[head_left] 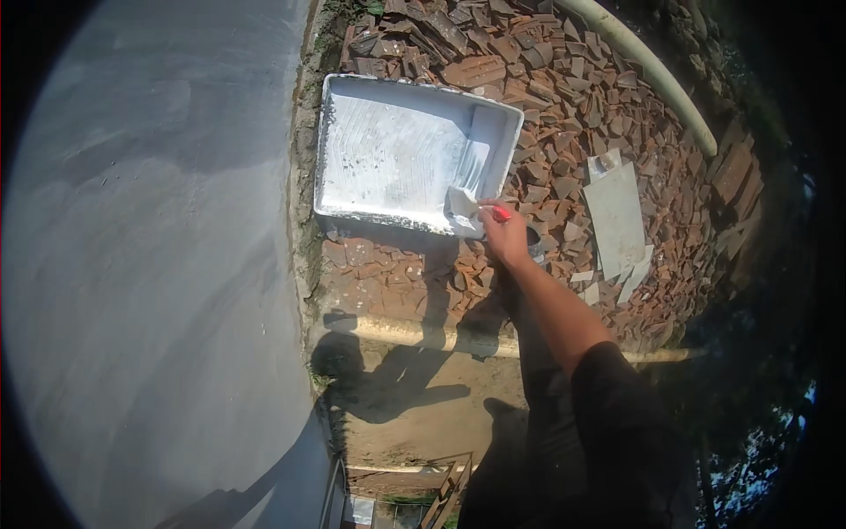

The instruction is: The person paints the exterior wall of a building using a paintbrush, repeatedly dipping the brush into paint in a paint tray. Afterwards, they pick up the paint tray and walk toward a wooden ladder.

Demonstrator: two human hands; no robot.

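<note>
Since the tray (504,152) seemed to sit on lumpy broken tiles (479,71), pressing its near right corner could've tipped it and slopped the white paint (397,145), and an overloaded brush (461,202) could've dripped. Right hand (506,238) was pinching the brush's red handle (500,213), forearm (564,309) angled in from near right; left hand was out of view, so couldn't tell its state.

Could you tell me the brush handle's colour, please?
The brush handle's visible part is red, in the head view.

Sunlit grey wall (167,220) beside broken terracotta tiles (564,115); shadows.
</note>
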